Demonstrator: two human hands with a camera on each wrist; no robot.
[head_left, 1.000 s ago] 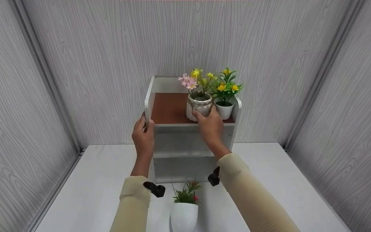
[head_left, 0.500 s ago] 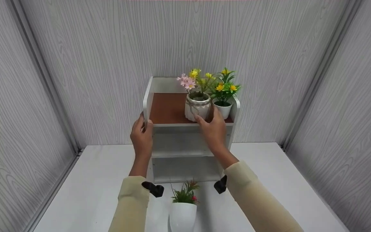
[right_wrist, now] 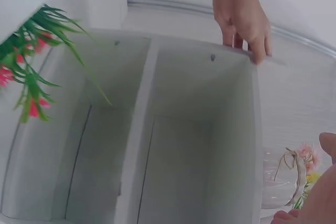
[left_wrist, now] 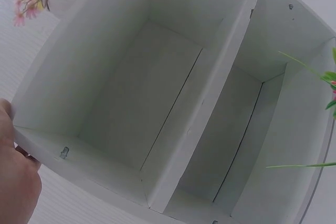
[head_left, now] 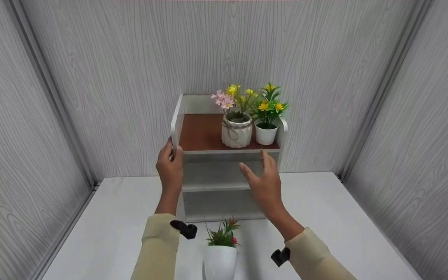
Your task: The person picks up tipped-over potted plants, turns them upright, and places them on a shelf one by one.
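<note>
twine-tied pot (head_left: 237, 134) stands upright, its long axis vertical, on the brown top board (head_left: 201, 132), just beyond the thumb of the right hand (head_left: 267, 188) and a little left of its index fingertip. this hand is the nearer one. its fingers are widely spread, the thumb well away from the others, and they have hold of nothing; their gap faces forward. straight beyond the index fingertip stands the white pot with yellow flowers (head_left: 266, 136).

the left hand (head_left: 168, 167) grips the side panel (head_left: 176, 121) of the shelf unit (head_left: 216, 173), with the thumb toward its inner side; from these fingers the twine-tied pot lies to the right and beyond. the white pot with red flowers (head_left: 221, 261) is on the near side of both hands' fingers, between them.
</note>
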